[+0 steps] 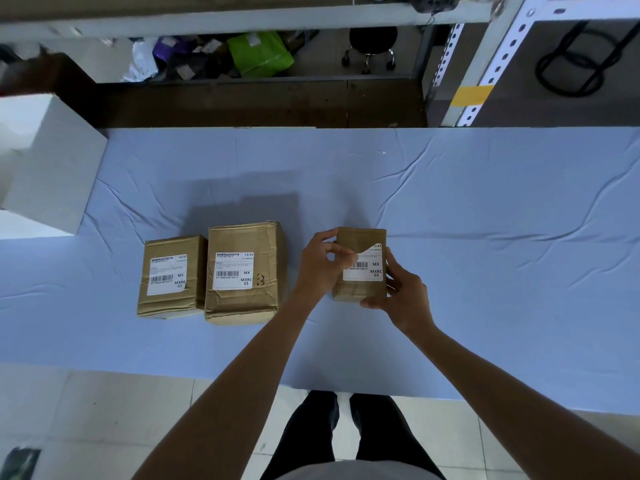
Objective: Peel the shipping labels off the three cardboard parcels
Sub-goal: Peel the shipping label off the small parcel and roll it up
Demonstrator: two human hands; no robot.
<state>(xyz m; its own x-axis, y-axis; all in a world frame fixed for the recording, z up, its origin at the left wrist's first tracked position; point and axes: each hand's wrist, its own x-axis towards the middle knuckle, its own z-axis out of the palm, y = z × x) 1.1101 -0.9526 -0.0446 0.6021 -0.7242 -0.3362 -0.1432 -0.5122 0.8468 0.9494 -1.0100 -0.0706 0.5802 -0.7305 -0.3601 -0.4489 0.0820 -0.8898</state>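
The right parcel (360, 263), a small creased brown cardboard box, sits on the blue cloth (485, 220) between both hands. The right hand (403, 294) grips its near right corner; the left hand (320, 266) pinches the lifted upper-left corner of its white label (363, 268). Left of that hand stand the middle parcel (244, 273) and the left parcel (171, 277), labels flat.

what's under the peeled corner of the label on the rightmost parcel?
Bare brown cardboard shows where the label has lifted at its upper left. The left hand pinches that corner; the underside of the flap itself is hidden by the fingers.
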